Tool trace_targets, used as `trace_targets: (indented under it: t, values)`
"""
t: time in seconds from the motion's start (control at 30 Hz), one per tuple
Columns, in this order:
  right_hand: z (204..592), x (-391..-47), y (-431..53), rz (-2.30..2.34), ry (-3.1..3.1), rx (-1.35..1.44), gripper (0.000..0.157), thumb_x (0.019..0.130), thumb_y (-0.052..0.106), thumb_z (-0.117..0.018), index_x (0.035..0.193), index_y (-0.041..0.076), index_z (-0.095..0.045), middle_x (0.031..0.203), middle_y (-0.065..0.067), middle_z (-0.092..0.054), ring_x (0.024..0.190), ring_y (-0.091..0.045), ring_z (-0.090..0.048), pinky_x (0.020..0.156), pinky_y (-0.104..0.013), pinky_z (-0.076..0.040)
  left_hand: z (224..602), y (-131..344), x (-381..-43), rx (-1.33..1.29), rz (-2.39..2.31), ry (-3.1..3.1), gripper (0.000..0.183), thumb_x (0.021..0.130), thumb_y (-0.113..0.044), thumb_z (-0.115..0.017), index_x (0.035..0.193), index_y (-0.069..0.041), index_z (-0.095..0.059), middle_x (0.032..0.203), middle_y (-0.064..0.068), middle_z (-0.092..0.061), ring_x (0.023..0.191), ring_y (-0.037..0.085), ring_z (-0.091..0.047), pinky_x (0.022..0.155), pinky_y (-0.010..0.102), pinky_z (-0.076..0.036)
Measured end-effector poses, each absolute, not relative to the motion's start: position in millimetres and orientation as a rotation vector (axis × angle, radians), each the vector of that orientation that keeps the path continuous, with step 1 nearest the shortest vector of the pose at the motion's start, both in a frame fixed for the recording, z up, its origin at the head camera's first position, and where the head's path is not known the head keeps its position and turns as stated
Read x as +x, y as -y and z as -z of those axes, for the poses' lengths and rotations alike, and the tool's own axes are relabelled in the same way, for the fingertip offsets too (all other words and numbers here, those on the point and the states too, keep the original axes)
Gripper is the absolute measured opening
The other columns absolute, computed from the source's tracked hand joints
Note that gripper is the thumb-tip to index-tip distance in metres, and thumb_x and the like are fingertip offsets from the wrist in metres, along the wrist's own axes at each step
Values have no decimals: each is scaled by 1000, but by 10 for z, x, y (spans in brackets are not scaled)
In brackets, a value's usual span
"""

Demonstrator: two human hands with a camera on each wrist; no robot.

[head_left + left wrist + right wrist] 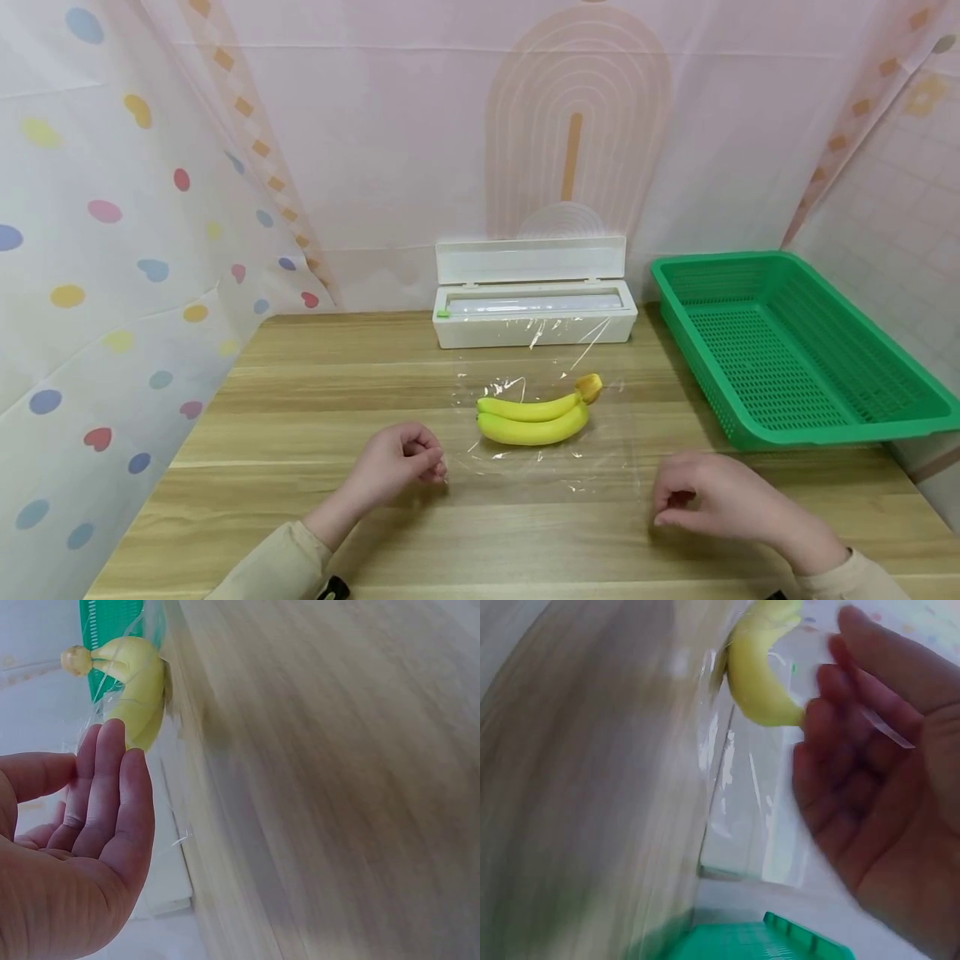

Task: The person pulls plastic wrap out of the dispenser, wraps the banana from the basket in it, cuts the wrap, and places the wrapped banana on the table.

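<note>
Bananas (536,430) 2, film sheet (558,475) 1, hands (397,460) (716,500) 2, basket (765,358) 1

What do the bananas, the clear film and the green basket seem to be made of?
Bananas: possibly plastic or foam imitations, judging by the even, unspotted yellow and smooth sheen; real fruit can't be ruled out.
Clear film: probably thin plastic, glossy and see-through, with bright crinkled glints.
Green basket: likely moulded plastic, semi-gloss, uniformly coloured, with regular perforations.

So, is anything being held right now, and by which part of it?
The left hand seems to pinch the clear film at its near left corner. Whether the right hand holds it too cannot be told.
</note>
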State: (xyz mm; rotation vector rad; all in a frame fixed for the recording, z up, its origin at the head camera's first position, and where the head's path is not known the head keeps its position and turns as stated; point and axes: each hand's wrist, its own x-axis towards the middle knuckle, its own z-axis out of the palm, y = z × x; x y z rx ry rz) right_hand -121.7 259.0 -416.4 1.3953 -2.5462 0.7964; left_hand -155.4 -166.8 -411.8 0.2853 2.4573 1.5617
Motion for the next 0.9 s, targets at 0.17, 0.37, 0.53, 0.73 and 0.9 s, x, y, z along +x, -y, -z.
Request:
trace_targets:
  t: [0.17,0.37,0.53,0.73,0.9]
  values:
    - [4190,-1168,-2582,-754,2745,1351,17,81,22,-81,80,31,-68,79,26,-50,69,8,-44,55,-13,-40,4128,1682,-1554,286,-1559,-2469,5,91,1,-65,88,3,-62,74,7,-69,69,21,-70,65,29,-60]
    - [4233,-1181,-2503,-692,2788,1319,9,82,26,-81,83,27,-72,81,26,-54,70,8,-47,58,-15,-43,4142,1689,-1561,301,-1562,-2480,5,90,1,-65,87,3,-62,74,7,-70,69,21,-69,64,30,-60]
    - [4214,-1206,-2436,-685,2857,1226,10,81,26,-81,88,26,-73,85,24,-58,73,7,-50,62,-21,-49,4155,1695,-1563,297,-1560,-2487,5,90,0,-66,87,3,-63,74,7,-70,69,20,-69,64,30,-59]
    - [4228,-1244,-2351,-635,2819,1236,12,81,26,-81,87,25,-71,86,21,-60,75,5,-53,63,-23,-51,4162,1695,-1561,288,-1579,-2469,6,91,-1,-66,88,3,-63,75,7,-70,69,21,-70,65,31,-60]
    - [4244,-1280,-2260,-612,2834,1220,13,81,25,-80,87,27,-69,86,22,-58,73,5,-52,61,-22,-49,4147,1688,-1555,271,-1588,-2448,6,91,1,-66,90,6,-62,75,8,-70,70,22,-70,66,31,-60]
